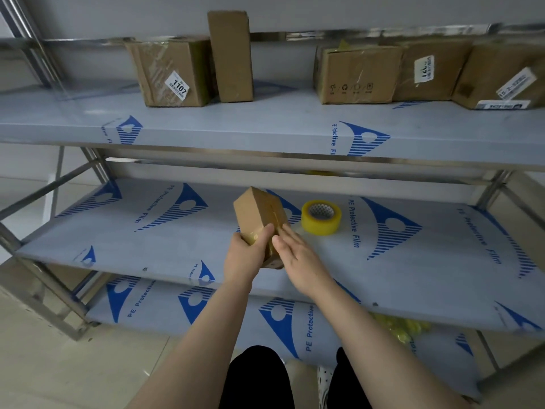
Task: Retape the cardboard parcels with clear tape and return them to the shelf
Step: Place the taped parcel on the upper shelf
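Note:
A small brown cardboard parcel (257, 214) stands tilted on the middle shelf (147, 249), shiny clear tape wrapping its near end. My left hand (246, 256) grips that near end, thumb over the top. With straight fingers, my right hand (298, 256) presses flat against the parcel's right side. A roll of clear yellowish tape (321, 217) lies flat on the same shelf, just right of the parcel. Several more cardboard parcels sit on the top shelf (265, 125): one labelled 1107 (172, 73), a tall narrow one (231, 56), and others to the right (358, 73).
The metal shelving is covered in blue-printed protective film. The bottom shelf (206, 308) holds a heap of crumpled yellowish tape (398, 327) at the right. A gap on the top shelf lies between the tall parcel and the right group. Tiled floor lies to the left.

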